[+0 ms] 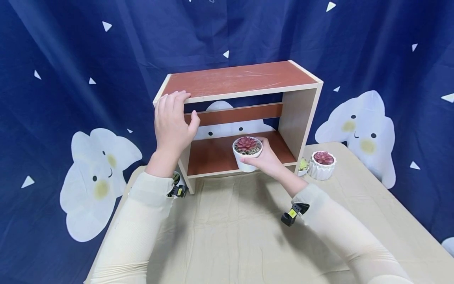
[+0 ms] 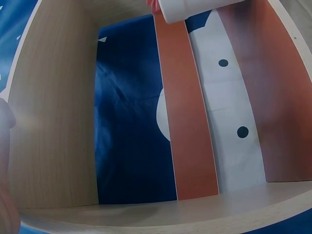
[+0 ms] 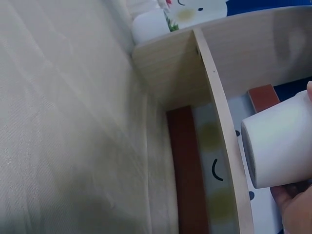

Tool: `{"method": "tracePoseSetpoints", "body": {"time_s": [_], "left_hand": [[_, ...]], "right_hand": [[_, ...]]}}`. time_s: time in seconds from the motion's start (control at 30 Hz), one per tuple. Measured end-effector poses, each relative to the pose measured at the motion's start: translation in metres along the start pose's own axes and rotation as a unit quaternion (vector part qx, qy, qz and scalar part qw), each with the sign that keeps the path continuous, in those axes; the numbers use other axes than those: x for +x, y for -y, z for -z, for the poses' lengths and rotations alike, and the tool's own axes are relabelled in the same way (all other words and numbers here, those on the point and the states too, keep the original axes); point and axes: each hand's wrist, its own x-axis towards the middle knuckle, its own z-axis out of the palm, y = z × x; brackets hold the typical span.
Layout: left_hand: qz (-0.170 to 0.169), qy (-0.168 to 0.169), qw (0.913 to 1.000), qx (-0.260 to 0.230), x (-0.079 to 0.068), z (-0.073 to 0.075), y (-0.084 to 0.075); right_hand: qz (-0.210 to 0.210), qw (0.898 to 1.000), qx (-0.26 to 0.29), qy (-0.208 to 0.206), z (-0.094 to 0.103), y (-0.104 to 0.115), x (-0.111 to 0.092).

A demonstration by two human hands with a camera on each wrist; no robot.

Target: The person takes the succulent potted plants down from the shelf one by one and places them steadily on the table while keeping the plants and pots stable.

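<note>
In the head view, my right hand (image 1: 268, 159) grips a white pot (image 1: 244, 162) holding a red succulent (image 1: 247, 144) and pebbles. It is upright in front of the opening of a small wooden shelf unit (image 1: 234, 81), overlapping the lower board (image 1: 213, 157). The right wrist view shows the pot's smooth side (image 3: 280, 144) close to that board's front edge. My left hand (image 1: 173, 122) rests on the unit's upper left front corner, fingers over the top and thumb apart. Seen from the left wrist, the pot (image 2: 190, 7) shows at the upper edge.
Right of the unit stand a ribbed white pot (image 1: 321, 169) with a red succulent and a small green plant (image 1: 303, 165). Another small plant (image 1: 176, 178) is partly hidden behind my left wrist. A beige cloth (image 1: 230, 228) covers the table; a blue curtain (image 1: 142, 39) hangs behind.
</note>
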Motion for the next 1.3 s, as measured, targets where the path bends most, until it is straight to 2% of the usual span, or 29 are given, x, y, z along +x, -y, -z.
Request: {"method": "tracePoseSetpoints", "body": {"time_s": [0.47, 0.77, 1.3], "left_hand": [[0.005, -0.004, 1.0000, -0.005, 0.000, 0.001, -0.002], [0.003, -0.002, 1.0000, -0.001, 0.000, 0.000, -0.001], [0.001, -0.008, 0.9999, -0.008, -0.001, 0.000, -0.001]], "right_hand": [[0.004, 1.000, -0.012, -0.007, 0.014, 0.003, -0.006], [-0.013, 1.000, -0.017, -0.002, 0.023, 0.004, -0.012], [-0.007, 1.000, -0.012, -0.008, 0.040, 0.009, -0.019]]}}
